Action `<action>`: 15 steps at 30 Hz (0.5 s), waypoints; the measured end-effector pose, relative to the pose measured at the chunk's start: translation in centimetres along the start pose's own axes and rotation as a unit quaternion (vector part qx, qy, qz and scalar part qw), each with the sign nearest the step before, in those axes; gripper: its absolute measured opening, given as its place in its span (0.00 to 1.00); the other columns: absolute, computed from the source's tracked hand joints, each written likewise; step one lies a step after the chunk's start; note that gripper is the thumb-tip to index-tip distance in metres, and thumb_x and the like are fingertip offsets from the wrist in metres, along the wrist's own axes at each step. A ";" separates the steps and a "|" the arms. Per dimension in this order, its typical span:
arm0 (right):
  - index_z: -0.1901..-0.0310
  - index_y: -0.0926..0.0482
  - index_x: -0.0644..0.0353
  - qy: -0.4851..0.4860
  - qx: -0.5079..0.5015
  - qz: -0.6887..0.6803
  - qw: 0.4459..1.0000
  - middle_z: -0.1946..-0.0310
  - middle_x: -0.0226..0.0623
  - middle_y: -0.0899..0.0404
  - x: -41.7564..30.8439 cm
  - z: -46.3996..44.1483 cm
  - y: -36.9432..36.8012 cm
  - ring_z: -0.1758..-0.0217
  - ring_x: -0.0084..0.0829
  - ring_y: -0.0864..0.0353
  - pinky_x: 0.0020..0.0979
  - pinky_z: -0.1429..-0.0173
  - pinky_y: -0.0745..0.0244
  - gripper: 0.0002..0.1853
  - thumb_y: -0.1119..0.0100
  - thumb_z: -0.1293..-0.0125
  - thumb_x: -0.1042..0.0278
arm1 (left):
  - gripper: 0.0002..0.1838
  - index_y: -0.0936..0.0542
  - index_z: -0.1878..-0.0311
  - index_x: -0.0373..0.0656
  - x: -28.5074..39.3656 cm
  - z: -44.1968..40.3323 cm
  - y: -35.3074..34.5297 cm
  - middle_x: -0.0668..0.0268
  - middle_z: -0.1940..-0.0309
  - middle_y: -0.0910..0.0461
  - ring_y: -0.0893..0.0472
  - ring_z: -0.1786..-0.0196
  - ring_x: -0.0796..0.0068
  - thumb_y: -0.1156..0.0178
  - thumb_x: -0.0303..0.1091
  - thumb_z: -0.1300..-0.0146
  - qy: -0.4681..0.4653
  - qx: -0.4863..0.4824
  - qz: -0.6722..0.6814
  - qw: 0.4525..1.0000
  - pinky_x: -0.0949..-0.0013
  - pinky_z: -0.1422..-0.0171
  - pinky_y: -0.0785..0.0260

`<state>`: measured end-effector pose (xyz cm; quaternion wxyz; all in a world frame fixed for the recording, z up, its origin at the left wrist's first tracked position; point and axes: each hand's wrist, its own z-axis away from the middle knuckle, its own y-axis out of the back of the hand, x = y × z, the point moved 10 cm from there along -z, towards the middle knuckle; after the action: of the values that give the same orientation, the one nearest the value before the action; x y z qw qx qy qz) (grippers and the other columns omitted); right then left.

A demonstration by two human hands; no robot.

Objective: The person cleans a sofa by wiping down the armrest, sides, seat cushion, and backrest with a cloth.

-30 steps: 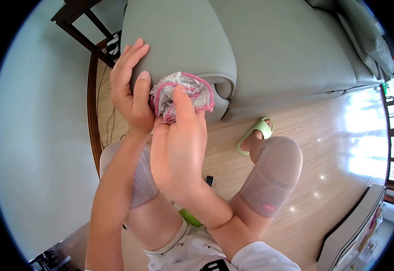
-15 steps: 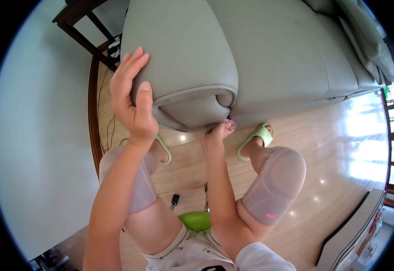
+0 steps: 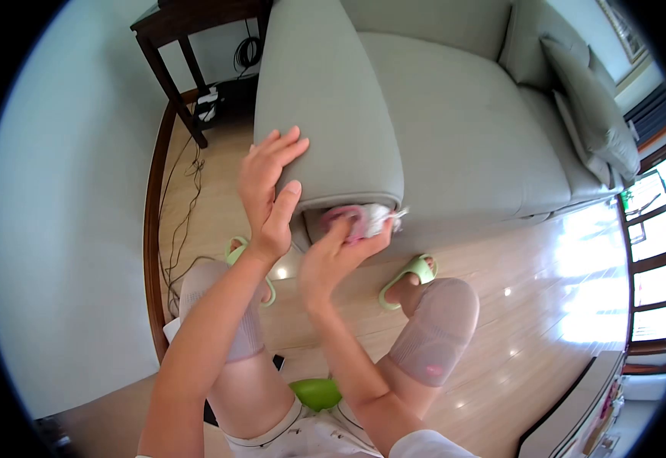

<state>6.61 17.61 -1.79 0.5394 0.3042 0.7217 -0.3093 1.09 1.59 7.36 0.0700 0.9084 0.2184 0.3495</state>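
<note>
l hand (image 3: 260, 195): open, fingers a bit apart, laid on the outer side + top edge of the armrest (image 3: 321, 99), near its front end; thumb up along the edge, nothing gripped.
r hand (image 3: 327, 269): closed on the cloth (image 3: 378, 219) — thumb + fingers pinch it, bunched up.
cloth: white w/ pink edging, crumpled, in r hand at the front end of the armrest, just under the rounded top lip; loose white bits stick out on the r side.
sofa (image 3: 462, 130): grey-green, smooth; seat runs off to the r of the armrest, cushions (image 3: 588, 99) at its far r end.
side table (image 3: 203, 19): dark wood, upper l, beside the armrest; coiled black cable (image 3: 248, 52) by it.
cords (image 3: 189, 210): loose on the floor (image 3: 470, 382), near the wall (image 3: 73, 229) on the l.
slippers: light green, on both feet — l one (image 3: 269, 293) below the armrest, r one (image 3: 387, 294) to the r of it.
legs: apart, pale sleeves (image 3: 436, 328) over the knees.
green thing (image 3: 316, 395): rounded, btwn the thighs, partly hidden, can't tell what.
cabinet (image 3: 569, 412): low, pale w/ dark edge, lower r.
</note>
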 end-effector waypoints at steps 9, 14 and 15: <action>0.34 0.34 0.68 0.126 -0.105 -0.093 0.982 0.25 0.62 0.45 -6.8 2.0 2.4 0.26 0.58 0.37 0.51 0.23 0.43 0.27 0.36 0.31 0.72 | 0.28 0.13 0.50 0.39 -1.2 -0.3 1.5 0.57 0.40 0.16 0.33 0.24 0.54 0.59 0.48 0.29 0.112 -0.015 0.214 0.970 0.45 0.16 0.63; 0.36 0.28 0.64 0.263 -0.251 0.223 0.905 0.24 0.60 0.43 -11.2 -3.4 -2.5 0.22 0.62 0.40 0.60 0.22 0.43 0.24 0.36 0.31 0.67 | 0.23 0.14 0.51 0.32 -2.7 -0.9 2.2 0.54 0.45 0.15 0.24 0.35 0.59 0.54 0.39 0.28 0.166 0.079 0.313 0.932 0.58 0.26 0.41; 0.37 0.27 0.63 0.288 -0.310 0.360 0.832 0.23 0.60 0.43 -10.6 -3.8 -5.0 0.21 0.63 0.41 0.62 0.22 0.44 0.23 0.36 0.31 0.66 | 0.22 0.15 0.51 0.32 -2.6 -1.5 2.5 0.54 0.46 0.15 0.23 0.38 0.60 0.53 0.38 0.28 0.174 0.099 0.307 0.930 0.61 0.28 0.39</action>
<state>3.00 16.28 9.91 0.4459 0.4348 0.7421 0.2479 -0.71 -1.87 7.62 -0.1704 0.8585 -0.0292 0.4828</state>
